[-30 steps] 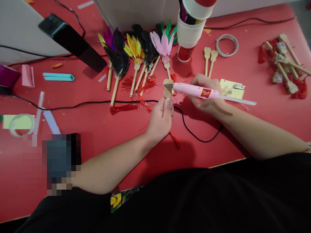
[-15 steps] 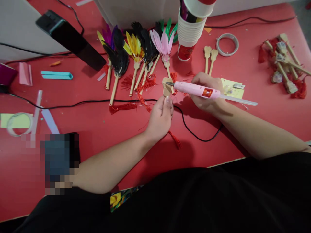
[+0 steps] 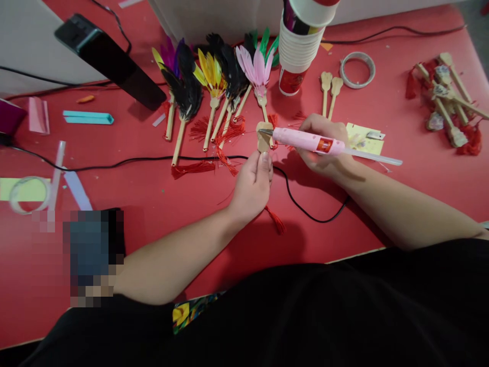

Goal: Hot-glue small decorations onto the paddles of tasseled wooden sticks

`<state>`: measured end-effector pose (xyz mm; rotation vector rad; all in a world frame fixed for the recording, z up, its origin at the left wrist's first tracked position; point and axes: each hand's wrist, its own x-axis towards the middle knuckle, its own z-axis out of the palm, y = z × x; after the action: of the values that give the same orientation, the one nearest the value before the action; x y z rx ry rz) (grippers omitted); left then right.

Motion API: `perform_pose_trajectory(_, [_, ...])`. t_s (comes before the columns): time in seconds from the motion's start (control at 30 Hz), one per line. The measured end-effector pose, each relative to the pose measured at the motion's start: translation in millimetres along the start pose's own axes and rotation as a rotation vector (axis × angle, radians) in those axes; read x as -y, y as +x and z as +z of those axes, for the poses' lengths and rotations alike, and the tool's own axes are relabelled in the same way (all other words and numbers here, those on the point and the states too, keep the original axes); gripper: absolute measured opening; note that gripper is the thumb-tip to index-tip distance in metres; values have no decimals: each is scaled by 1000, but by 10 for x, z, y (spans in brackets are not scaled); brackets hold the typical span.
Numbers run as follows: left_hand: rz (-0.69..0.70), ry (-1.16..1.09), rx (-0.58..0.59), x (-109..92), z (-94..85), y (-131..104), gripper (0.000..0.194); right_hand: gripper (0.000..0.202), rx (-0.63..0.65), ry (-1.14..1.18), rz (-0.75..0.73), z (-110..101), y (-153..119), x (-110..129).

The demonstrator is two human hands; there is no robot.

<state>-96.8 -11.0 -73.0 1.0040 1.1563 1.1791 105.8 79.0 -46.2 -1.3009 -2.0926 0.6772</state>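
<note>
My left hand (image 3: pixel 254 183) is closed round the handle of a small wooden paddle (image 3: pixel 263 140), its flat head upright above my thumb. A red tassel (image 3: pixel 275 220) hangs out below that hand. My right hand (image 3: pixel 324 145) grips a pink glue gun (image 3: pixel 305 140) with a clear stick out of its back end. The gun's metal nozzle lies over the paddle's head; whether it touches is too small to tell. Just beyond are wooden sticks topped with feathers, one of them pink (image 3: pixel 257 69), others yellow (image 3: pixel 211 74) and black (image 3: pixel 187 86).
Stacked paper cups (image 3: pixel 300 48) stand at the back, beside two bare paddles (image 3: pixel 330 92) and a tape roll (image 3: pixel 357 70). Tasselled sticks (image 3: pixel 451 102) lie at the right. A black cable (image 3: pixel 153 160) crosses the red table. A black upright device (image 3: pixel 114 63) stands back left.
The glue gun's nozzle has shifted very slightly left over the paddle's head. Both hands keep their hold.
</note>
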Motion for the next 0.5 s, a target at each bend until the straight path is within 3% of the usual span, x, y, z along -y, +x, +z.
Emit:
perform_pose_trajectory(0.2, [1,28,-25,40,-1,-7,55,22,15,-27,49,-10,-6,21])
perform_pose_trajectory(0.5, [-11,20,-3,33,-9,-7,51,23,-41,36,-21,46,-47,-17])
